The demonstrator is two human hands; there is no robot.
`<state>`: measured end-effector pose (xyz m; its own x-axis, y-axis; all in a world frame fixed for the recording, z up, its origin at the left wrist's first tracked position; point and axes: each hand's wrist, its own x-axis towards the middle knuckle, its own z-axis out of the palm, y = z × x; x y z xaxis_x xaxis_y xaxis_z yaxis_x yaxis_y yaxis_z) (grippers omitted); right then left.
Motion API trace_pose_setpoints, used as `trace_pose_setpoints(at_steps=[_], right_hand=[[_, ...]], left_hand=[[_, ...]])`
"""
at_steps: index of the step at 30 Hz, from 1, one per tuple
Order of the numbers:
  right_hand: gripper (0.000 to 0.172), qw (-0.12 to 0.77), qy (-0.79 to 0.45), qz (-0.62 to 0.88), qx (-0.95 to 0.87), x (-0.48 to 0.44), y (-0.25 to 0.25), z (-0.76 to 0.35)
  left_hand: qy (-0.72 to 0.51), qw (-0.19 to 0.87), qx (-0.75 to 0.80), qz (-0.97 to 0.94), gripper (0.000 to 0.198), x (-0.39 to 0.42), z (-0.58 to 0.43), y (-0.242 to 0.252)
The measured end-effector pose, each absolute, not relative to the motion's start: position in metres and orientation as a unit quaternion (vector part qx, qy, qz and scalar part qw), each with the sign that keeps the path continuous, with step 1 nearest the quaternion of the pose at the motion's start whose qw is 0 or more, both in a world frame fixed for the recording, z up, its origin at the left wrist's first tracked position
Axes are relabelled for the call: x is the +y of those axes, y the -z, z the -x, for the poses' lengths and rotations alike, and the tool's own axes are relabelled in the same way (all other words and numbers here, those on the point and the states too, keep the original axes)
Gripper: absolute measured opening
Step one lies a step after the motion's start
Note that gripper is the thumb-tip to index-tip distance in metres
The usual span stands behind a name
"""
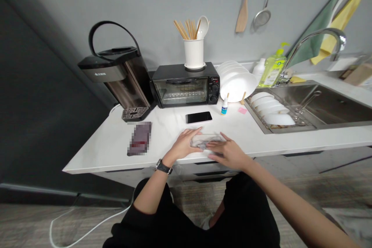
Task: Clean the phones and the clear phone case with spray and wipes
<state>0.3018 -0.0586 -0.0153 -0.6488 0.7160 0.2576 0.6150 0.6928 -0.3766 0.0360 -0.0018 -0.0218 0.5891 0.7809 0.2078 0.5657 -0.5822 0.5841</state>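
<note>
Both my hands rest on a clear, crinkled plastic packet [207, 140] lying near the front edge of the white counter [107, 145]. My left hand [185, 144] cups its left end, fingers curled round it. My right hand [227, 152] lies over its right side, fingers pressed flat on top. What is inside the packet cannot be made out. A black phone [198, 117] lies face up just behind the hands.
A black toaster oven [186, 85] with a white utensil holder [193, 52], a dark water boiler [120, 73], stacked white plates [236, 81], a small white bottle [224, 107], a blurred dark rectangle [140, 138]. Sink [328, 106] with dish rack at right.
</note>
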Motion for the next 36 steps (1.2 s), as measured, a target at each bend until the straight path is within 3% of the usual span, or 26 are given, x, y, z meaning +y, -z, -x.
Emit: trace_pose_setpoints(at_steps=[4,9,16,23,29,36], right_hand=[[0.046,0.198,-0.113,0.338,-0.913,-0.037,0.016,-0.258],[0.045,0.189,-0.086,0.392,-0.896,-0.036,0.016,-0.306],[0.045,0.197,-0.174,0.379,-0.887,-0.063,0.019,-0.303],[0.056,0.179,-0.092,0.350,-0.915,-0.028,0.018,-0.263],[0.045,0.189,-0.058,0.404,-0.893,-0.055,0.023,-0.332],[0.053,0.190,-0.118,0.347,-0.911,-0.044,0.017,-0.252]], left_hand=[[-0.236,0.225,0.390,-0.861,0.086,-0.006,-0.033,0.021],[-0.224,0.217,0.405,-0.859,0.092,-0.009,-0.031,0.021],[-0.219,0.233,0.384,-0.866,0.094,-0.003,-0.037,0.022],[-0.238,0.209,0.407,-0.856,0.080,-0.008,-0.027,0.023],[-0.222,0.215,0.406,-0.860,0.095,-0.004,-0.035,0.023],[-0.229,0.207,0.400,-0.863,0.092,-0.004,-0.034,0.021]])
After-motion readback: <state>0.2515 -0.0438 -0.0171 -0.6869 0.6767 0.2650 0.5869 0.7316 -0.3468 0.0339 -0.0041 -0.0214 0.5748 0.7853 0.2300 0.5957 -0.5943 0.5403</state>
